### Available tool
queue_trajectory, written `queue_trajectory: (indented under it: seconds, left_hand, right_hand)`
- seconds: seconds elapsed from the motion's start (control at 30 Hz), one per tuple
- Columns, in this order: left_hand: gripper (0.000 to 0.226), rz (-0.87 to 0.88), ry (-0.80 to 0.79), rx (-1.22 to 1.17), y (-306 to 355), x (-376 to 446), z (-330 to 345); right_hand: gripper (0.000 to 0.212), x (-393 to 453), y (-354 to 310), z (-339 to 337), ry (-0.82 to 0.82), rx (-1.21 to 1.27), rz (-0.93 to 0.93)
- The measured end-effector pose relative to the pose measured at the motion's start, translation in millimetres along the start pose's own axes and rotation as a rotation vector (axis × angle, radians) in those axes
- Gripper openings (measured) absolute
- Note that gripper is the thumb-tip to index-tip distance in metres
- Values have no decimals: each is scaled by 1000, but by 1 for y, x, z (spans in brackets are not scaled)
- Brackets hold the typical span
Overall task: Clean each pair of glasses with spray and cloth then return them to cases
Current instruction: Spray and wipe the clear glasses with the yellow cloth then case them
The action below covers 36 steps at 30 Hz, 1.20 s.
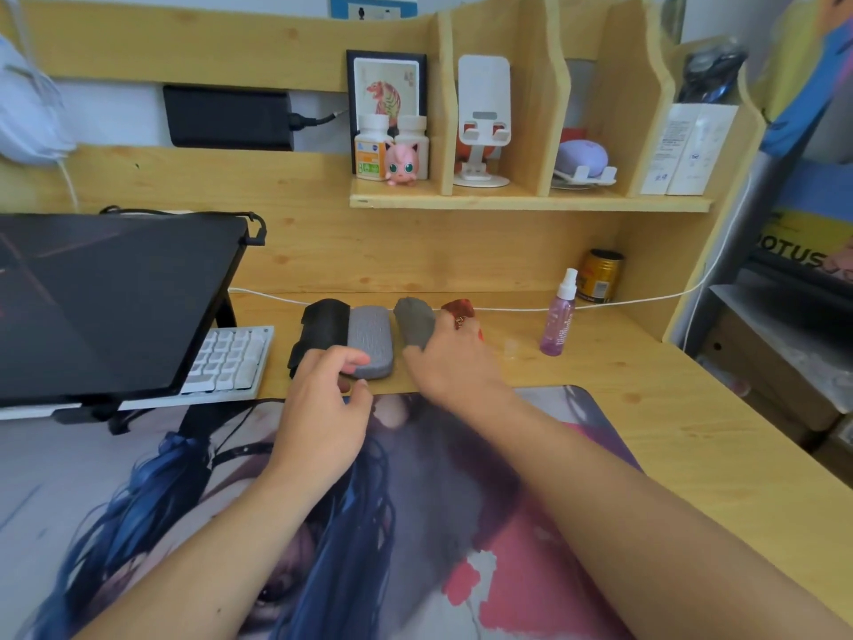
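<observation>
- Resting my right hand point(454, 362) on the dark grey case point(415, 321), fingers curled over it.
- My left hand point(323, 408) hovers loosely curled, empty, by the light grey case point(371, 341).
- Spray bottle point(559, 316) stands right of my right hand.

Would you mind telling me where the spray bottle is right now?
In the head view, the spray bottle stands upright on the desk's right side, just in front of the yellow can.

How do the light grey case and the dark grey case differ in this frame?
The light grey case has a textured fabric look and a rounded-rectangle shape; the dark grey case is smoother, darker and tapers. The light grey case abuts a black case near the left hand; the dark grey case is touched by the right hand. Both lie closed on the desk.
</observation>
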<state>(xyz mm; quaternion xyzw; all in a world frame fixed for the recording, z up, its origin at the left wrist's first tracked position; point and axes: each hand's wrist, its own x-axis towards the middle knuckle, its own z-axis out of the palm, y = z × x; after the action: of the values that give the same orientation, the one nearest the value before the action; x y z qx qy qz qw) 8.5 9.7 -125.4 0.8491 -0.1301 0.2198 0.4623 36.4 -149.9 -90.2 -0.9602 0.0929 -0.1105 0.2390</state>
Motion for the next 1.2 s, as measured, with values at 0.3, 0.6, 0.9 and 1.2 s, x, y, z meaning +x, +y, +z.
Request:
queue_trajectory:
  seconds: [0.3,0.6,0.9,1.2]
  left_hand:
    - [27,215,149,-189,32,-8,-15]
    - [69,333,-785,273,34,-27,-12]
    - [85,53,-623,114,30,-25,-8]
    - [105,-22,-695,-23,37,-33,-13]
  right_hand:
    - [77,-113,106,-91,-221,-276,-564]
    - [81,-94,124,-104,-550,-117,-494]
    - [63,-51,120,-66,-365,128,-564]
    - [55,-57,126,-57,-129,410,-323]
